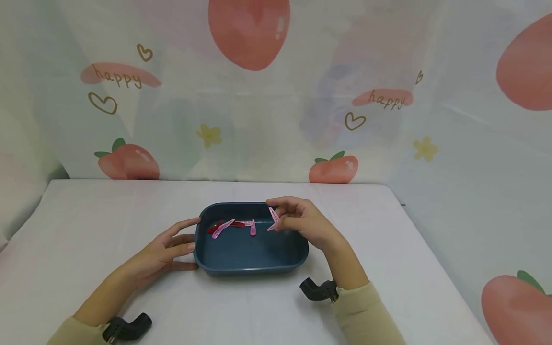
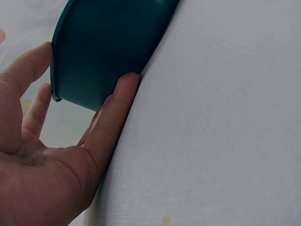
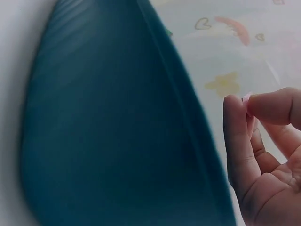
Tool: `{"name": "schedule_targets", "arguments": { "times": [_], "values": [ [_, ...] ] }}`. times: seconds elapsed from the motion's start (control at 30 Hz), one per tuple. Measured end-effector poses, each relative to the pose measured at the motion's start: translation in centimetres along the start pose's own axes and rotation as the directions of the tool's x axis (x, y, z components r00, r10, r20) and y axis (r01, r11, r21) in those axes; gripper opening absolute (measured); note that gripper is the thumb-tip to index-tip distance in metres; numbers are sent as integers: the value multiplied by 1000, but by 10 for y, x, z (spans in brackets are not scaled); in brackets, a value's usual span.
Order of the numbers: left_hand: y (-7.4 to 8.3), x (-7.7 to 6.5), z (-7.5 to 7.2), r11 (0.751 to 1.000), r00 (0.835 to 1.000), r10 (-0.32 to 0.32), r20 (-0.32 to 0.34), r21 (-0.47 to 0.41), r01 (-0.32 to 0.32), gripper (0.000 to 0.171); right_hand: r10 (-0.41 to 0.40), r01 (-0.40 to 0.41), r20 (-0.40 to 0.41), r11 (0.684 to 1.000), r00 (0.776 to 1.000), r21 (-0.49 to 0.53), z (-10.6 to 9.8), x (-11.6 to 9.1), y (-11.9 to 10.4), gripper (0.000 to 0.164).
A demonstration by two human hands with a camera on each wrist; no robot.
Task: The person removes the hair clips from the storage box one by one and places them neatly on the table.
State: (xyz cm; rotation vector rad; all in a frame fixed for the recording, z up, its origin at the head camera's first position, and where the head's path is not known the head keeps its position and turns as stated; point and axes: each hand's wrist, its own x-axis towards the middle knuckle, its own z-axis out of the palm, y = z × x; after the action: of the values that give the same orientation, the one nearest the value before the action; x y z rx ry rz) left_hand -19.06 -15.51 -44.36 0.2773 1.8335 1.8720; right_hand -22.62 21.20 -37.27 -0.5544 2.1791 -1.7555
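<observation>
tray (image 1: 251, 258): lay lengthwise, left to right
left hand (image 1: 154, 257): touched tray's left end with fingers spread
right hand (image 1: 305, 221): pinched pink clip (image 1: 274, 216) between thumb and fingertip
pink clip: slanted leftward from right fingertips, above tray's right end
other clips (image 1: 223, 228): lay inside, well to the left

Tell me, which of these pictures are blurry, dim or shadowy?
Head view: fairly clear, soft shadow on the white table beside the right sleeve; left wrist view: dim, though the left hand reads clearly; right wrist view: the blue tray is blurred, the right hand pinching a pink hair clip sharper.
</observation>
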Motion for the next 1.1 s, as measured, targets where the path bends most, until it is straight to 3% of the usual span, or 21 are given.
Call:
{"name": "schedule_targets", "arguments": {
  "times": [0.87, 1.1],
  "values": [
    [1, 0, 0, 1000, 1000, 9, 3, -4, -9, 65, 30, -28, -115, 999, 993, 18, -37, -5, 8, 41],
    [0, 0, 0, 1000, 1000, 9, -2, 1, -9, 65, 38, -29, -140, 997, 989, 66, -46, -6, 13, 44]
  ]
}}
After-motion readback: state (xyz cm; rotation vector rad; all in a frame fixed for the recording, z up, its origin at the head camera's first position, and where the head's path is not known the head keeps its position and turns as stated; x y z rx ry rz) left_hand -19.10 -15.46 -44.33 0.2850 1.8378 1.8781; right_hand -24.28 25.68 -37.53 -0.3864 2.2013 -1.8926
